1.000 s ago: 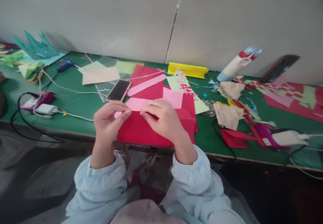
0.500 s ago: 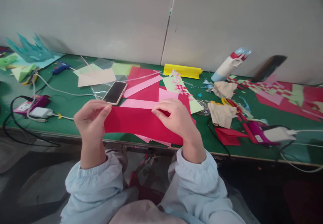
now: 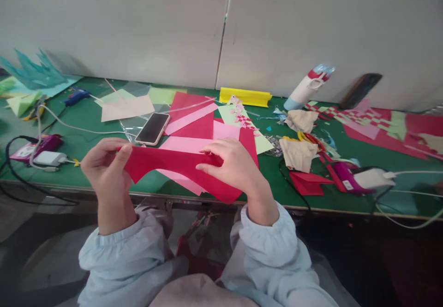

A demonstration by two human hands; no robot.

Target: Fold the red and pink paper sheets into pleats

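A red paper strip (image 3: 166,158) is stretched between my two hands above the front of the green table, its lower edge bowed upward in the middle. My left hand (image 3: 108,166) pinches its left end between thumb and bent fingers. At the right part of the strip, my right hand (image 3: 233,164) curls round it; thumb and forefinger tips are a little apart, and the other fingers' grip is partly hidden. Below the right hand hangs the strip's right end. Pink paper (image 3: 180,144) and red sheets (image 3: 194,102) lie on the table behind it.
A phone (image 3: 152,128) lies behind the strip. A yellow folded piece (image 3: 245,97) and a bottle (image 3: 309,87) stand near the wall. Beige cloths (image 3: 299,154), cables, and purple power strips (image 3: 346,177) are on the right; a blue glue gun (image 3: 76,96) is on the left.
Both hands have shifted slightly left in view. The strip has gone from nearly flat to bowed and twisted, and my right thumb and forefinger have parted.
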